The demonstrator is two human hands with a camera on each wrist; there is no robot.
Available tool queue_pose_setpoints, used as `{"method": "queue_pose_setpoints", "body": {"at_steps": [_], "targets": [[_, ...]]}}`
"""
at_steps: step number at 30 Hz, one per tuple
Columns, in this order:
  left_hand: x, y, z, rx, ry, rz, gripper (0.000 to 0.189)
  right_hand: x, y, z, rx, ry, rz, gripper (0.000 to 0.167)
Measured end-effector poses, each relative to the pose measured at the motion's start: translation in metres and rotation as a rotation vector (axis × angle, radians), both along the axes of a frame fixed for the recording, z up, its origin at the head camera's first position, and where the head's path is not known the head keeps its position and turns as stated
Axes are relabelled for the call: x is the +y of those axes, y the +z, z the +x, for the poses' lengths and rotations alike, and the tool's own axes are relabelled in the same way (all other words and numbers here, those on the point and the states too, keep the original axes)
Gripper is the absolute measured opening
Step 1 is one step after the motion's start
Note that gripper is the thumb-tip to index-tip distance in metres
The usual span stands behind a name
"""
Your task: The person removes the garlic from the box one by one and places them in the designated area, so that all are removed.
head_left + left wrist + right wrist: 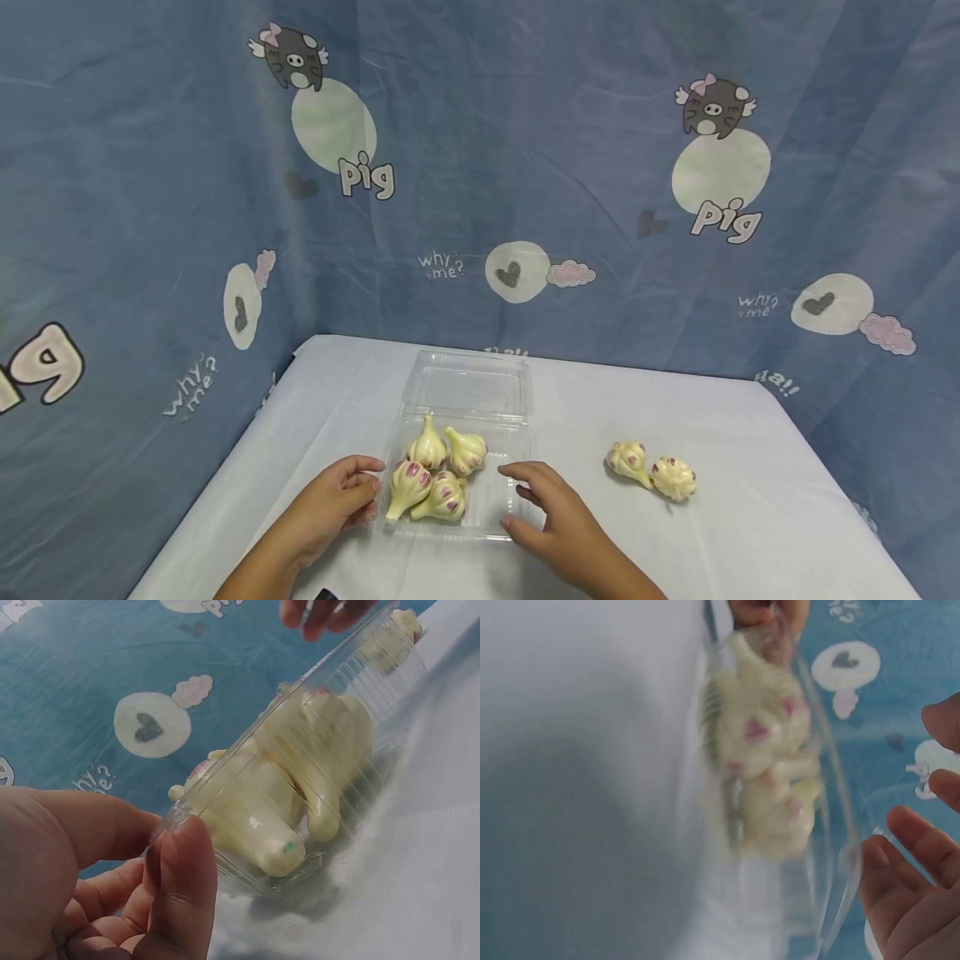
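A clear plastic clamshell container [483,518] lies with its lid [468,387] folded back. Several garlic bulbs [442,497], cream with purple patches, fill the left part of its base. At the left edge, my left hand [333,504] pinches the container's rim between thumb and forefinger, as the left wrist view shows close up. Over the right side hovers my right hand [558,525], its fingers apart and relaxed with nothing between them. In the right wrist view its fingers [922,836] are beside the container wall, and the bulbs there are blurred.
Two more garlic bulbs, one on its side [628,460] and one [673,478] beside it, lie on the white tablecloth [750,533] to the right. A blue printed curtain [585,183] hangs behind the table and along its left. A small black object [326,594] shows at the bottom edge.
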State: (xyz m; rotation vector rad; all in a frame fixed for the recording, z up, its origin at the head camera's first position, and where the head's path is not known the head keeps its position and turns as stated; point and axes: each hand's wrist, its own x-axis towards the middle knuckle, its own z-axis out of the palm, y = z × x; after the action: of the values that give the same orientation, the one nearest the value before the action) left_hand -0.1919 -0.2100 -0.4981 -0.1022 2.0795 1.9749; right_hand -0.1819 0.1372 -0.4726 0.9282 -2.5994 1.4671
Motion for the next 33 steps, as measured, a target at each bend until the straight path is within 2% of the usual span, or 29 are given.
{"method": "queue_pose_setpoints", "body": {"at_steps": [6,12,18,27,33], "targets": [[-0.001,-0.002,0.0,0.01,-0.013,0.018,0.044,-0.02,0.008,-0.003,0.002,0.035,0.013,0.055],[-0.002,-0.003,0.0,0.001,-0.03,0.038,0.046,-0.033,0.005,-0.005,-0.034,0.045,0.031,0.055],[-0.002,-0.002,0.0,0.004,-0.029,0.034,0.045,-0.041,0.006,-0.004,-0.059,0.027,0.057,0.053],[-0.002,0.003,0.001,0.004,-0.03,0.036,0.044,-0.053,0.007,-0.01,-0.036,-0.016,0.122,0.044],[-0.002,0.003,0.002,0.003,-0.026,0.037,0.043,-0.062,0.007,-0.014,-0.036,-0.011,0.157,0.047]]}}
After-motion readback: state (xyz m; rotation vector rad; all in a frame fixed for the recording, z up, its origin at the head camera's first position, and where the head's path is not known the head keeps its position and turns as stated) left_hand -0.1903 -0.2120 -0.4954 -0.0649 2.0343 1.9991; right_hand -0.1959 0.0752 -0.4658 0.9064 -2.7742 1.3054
